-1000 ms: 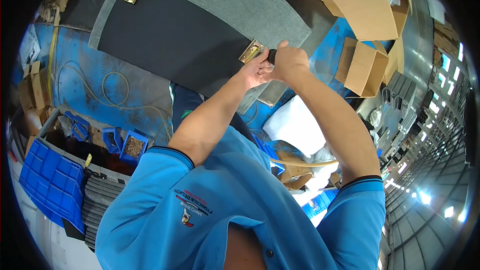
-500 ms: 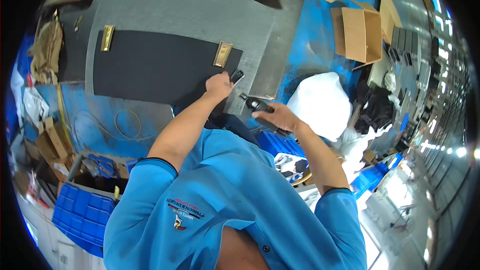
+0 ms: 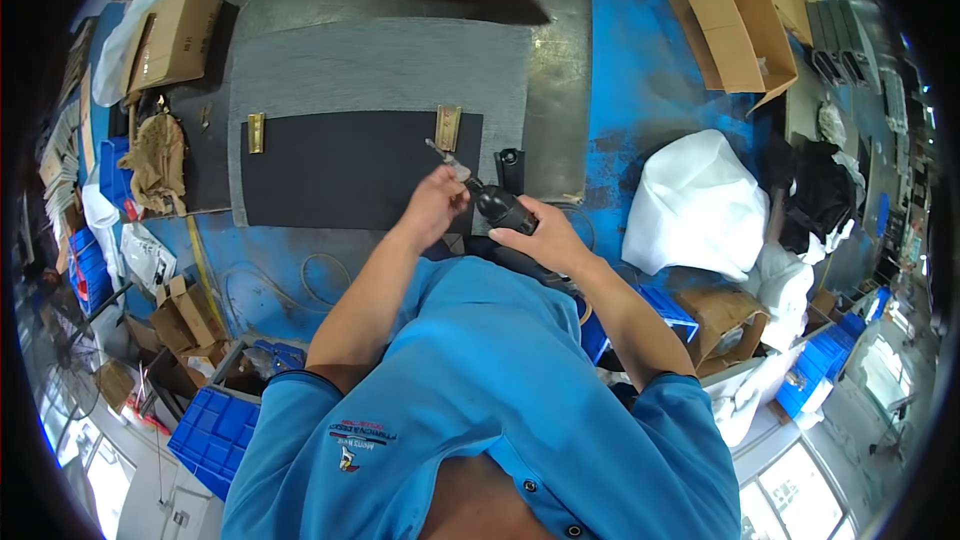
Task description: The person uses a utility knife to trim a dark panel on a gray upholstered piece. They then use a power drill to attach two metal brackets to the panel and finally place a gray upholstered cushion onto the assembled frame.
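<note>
My right hand (image 3: 546,233) is closed round the rounded black body of a hand-held tool (image 3: 503,208), which looks like a power screwdriver. Its narrow front points up and left, toward a slim pale tip (image 3: 447,156). My left hand (image 3: 436,202) is closed with its fingertips at this front end; what exactly they pinch is partly hidden. Under the tip lies a black flat panel (image 3: 350,175), with one brass-coloured metal plate (image 3: 448,128) near its right end and another brass-coloured plate (image 3: 257,133) at its left end. Right of the panel sits a black elongated piece (image 3: 510,170).
The panel lies on a grey mat (image 3: 380,65) on a dark table. An open cardboard box (image 3: 735,40) stands at the far right, with a white foam-like bundle (image 3: 695,205) nearer. A closed carton (image 3: 180,40) and a brown cloth glove (image 3: 158,162) are at the left.
My left hand has moved off the black piece right of the panel, over to the tool's tip. My right hand has brought the tool up and left. The head view has turned.
</note>
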A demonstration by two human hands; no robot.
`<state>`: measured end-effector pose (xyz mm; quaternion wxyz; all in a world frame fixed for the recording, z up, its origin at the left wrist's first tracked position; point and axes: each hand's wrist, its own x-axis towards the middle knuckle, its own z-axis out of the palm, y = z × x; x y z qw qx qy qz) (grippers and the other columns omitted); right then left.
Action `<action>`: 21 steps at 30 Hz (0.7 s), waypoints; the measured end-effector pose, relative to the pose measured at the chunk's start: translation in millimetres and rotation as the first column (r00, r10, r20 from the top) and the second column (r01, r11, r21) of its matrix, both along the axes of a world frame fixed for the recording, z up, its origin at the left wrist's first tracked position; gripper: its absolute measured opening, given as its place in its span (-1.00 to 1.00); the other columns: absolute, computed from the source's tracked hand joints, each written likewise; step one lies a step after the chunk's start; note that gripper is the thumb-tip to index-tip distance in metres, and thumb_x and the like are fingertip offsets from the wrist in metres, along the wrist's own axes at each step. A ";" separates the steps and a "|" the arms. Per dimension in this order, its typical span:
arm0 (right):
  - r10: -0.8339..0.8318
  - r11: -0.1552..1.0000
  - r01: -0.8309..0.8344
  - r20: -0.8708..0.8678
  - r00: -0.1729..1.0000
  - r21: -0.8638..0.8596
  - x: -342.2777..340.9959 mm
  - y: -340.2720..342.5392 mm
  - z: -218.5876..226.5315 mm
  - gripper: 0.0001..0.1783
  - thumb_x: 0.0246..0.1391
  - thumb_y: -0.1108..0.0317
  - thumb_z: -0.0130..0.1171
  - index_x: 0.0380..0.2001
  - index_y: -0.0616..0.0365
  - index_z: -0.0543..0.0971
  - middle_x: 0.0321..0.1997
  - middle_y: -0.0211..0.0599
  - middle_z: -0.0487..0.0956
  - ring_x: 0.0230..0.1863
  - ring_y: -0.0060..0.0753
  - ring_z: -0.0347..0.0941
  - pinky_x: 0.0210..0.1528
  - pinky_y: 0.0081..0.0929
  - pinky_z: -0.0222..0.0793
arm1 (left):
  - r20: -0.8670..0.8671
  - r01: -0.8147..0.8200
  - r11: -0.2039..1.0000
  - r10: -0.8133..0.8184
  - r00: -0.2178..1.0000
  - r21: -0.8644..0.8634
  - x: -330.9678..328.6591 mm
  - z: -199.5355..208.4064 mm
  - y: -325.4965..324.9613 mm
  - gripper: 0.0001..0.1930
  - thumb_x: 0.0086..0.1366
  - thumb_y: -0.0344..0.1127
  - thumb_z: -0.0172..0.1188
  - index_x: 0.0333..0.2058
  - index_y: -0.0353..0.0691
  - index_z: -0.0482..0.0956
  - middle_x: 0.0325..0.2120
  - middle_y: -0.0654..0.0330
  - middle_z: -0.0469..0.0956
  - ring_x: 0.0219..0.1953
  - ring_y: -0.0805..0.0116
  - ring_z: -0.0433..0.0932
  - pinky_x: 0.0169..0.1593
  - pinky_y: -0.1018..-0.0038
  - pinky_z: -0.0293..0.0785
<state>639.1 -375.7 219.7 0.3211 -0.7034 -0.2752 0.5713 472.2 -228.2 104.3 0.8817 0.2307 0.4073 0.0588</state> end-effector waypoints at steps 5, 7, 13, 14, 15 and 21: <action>-0.026 0.992 0.036 -0.081 0.996 0.123 4.6 -2.9 33.1 -0.50 -0.04 0.14 0.46 -0.08 0.18 0.59 -0.34 -0.44 0.57 -0.29 -0.63 0.43 -0.18 -0.55 0.40 | -0.111 0.121 0.923 -0.086 0.990 0.365 4.3 78.5 36.2 -0.80 0.34 -0.45 0.14 -0.07 -0.18 0.45 -0.38 0.25 0.59 -0.41 0.59 0.46 -0.31 0.64 0.38; 0.004 0.992 0.008 -0.092 0.996 0.127 6.6 -4.3 40.0 -0.50 -0.04 0.14 0.47 -0.09 0.19 0.59 -0.35 -0.44 0.57 -0.30 -0.63 0.43 -0.19 -0.56 0.39 | -0.127 0.174 0.892 -0.132 0.983 0.418 10.3 106.0 41.5 -0.84 0.35 -0.41 0.16 -0.11 -0.19 0.49 -0.42 0.28 0.59 -0.44 0.62 0.44 -0.35 0.67 0.34; 0.105 0.981 -0.088 -0.092 0.990 0.173 8.0 -6.2 41.5 -0.53 -0.04 0.24 0.47 -0.08 0.19 0.57 -0.33 -0.53 0.51 -0.31 -0.71 0.38 -0.24 -0.63 0.35 | -0.150 0.205 0.781 -0.144 0.978 0.589 27.6 138.2 31.9 -0.82 0.37 -0.34 0.19 -0.12 -0.25 0.64 -0.52 0.40 0.50 -0.50 0.67 0.34 -0.42 0.67 0.25; 0.120 0.976 -0.104 -0.073 0.990 0.189 8.2 -6.3 41.2 -0.52 -0.05 0.24 0.47 -0.08 0.20 0.57 -0.34 -0.54 0.51 -0.32 -0.71 0.38 -0.25 -0.64 0.34 | -0.150 0.227 0.765 -0.171 0.974 0.603 29.6 143.4 30.5 -0.81 0.37 -0.34 0.20 -0.12 -0.26 0.66 -0.54 0.41 0.48 -0.50 0.66 0.32 -0.43 0.66 0.25; 0.111 0.979 -0.096 -0.076 0.991 0.178 9.1 -5.9 42.9 -0.52 -0.05 0.20 0.47 -0.10 0.20 0.59 -0.37 -0.51 0.51 -0.33 -0.68 0.38 -0.26 -0.61 0.34 | -0.138 0.240 0.767 -0.197 0.971 0.595 30.0 145.9 31.6 -0.80 0.37 -0.33 0.20 -0.10 -0.24 0.66 -0.53 0.42 0.47 -0.49 0.66 0.32 -0.41 0.66 0.26; 0.089 0.977 -0.074 -0.064 0.994 0.200 9.6 -7.2 48.5 -0.51 -0.06 0.13 0.47 -0.13 0.20 0.60 -0.42 -0.50 0.50 -0.37 -0.65 0.38 -0.30 -0.57 0.33 | -0.164 0.181 0.690 -0.090 0.982 0.701 36.8 153.3 25.8 -0.81 0.29 -0.31 0.30 -0.17 -0.24 0.68 -0.52 0.41 0.49 -0.47 0.64 0.35 -0.37 0.64 0.31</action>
